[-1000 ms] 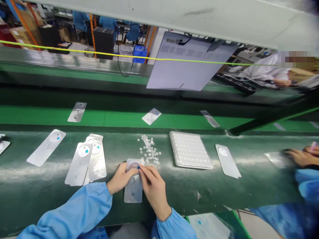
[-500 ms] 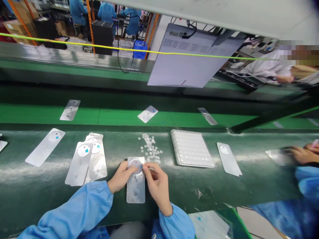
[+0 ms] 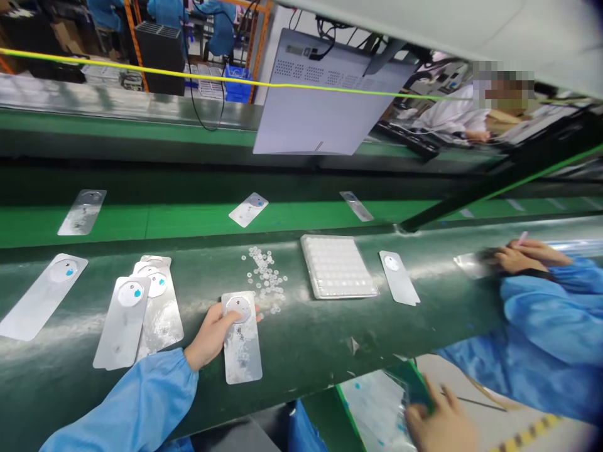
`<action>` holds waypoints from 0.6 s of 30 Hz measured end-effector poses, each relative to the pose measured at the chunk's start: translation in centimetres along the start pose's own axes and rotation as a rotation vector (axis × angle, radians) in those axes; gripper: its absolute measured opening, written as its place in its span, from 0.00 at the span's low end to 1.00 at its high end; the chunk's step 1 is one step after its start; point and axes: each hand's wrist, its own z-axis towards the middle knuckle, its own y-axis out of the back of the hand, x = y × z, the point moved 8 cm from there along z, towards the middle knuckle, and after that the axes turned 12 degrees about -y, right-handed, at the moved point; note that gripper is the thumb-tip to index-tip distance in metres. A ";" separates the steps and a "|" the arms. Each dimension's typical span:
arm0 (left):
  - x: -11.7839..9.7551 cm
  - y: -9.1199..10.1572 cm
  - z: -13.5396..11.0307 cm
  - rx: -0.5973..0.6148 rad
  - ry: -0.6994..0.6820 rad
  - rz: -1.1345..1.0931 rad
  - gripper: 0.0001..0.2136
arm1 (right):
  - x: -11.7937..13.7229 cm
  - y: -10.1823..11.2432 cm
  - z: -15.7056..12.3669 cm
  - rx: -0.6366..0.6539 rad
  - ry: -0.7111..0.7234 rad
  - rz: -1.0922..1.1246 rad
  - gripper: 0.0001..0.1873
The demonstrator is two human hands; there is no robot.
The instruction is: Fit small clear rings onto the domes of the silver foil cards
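A silver metal plate point(image 3: 242, 348) with a round disc at its top lies on the dark green bench in front of me. My left hand point(image 3: 210, 336) grips its upper left edge, thumb pressed on the disc. My right hand point(image 3: 440, 428) is low at the bottom right, below the bench edge. It is blurred, and its fingers reach a green object point(image 3: 414, 390) beside a clear plastic bag point(image 3: 374, 411). A scatter of small clear rings point(image 3: 264, 279) lies just behind the plate.
A white cell tray point(image 3: 336, 267) and another plate point(image 3: 399, 286) lie to the right. Stacked plates point(image 3: 141, 307) and a single plate point(image 3: 42, 296) lie to the left. More plates point(image 3: 248, 209) ride the green belt. A co-worker's blue sleeve point(image 3: 541, 314) and hands point(image 3: 518, 257) work at right.
My right hand has left the plate's disc and dropped down to the right, below the bench edge. My left hand stays on the plate. The view has swung to the right.
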 end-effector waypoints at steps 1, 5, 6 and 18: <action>0.0 0.0 0.0 0.004 0.000 0.006 0.17 | 2.8 -1.0 -1.1 0.024 0.085 0.068 0.22; -0.3 0.1 0.0 0.012 -0.012 0.065 0.16 | 16.4 -7.2 -5.6 0.368 0.290 0.400 0.17; -0.3 0.2 0.0 0.008 -0.016 0.074 0.16 | 19.1 -8.4 -6.5 0.439 0.326 0.435 0.18; -0.4 0.7 0.1 0.041 -0.167 0.177 0.29 | 22.0 -12.2 -7.5 0.733 0.166 0.531 0.27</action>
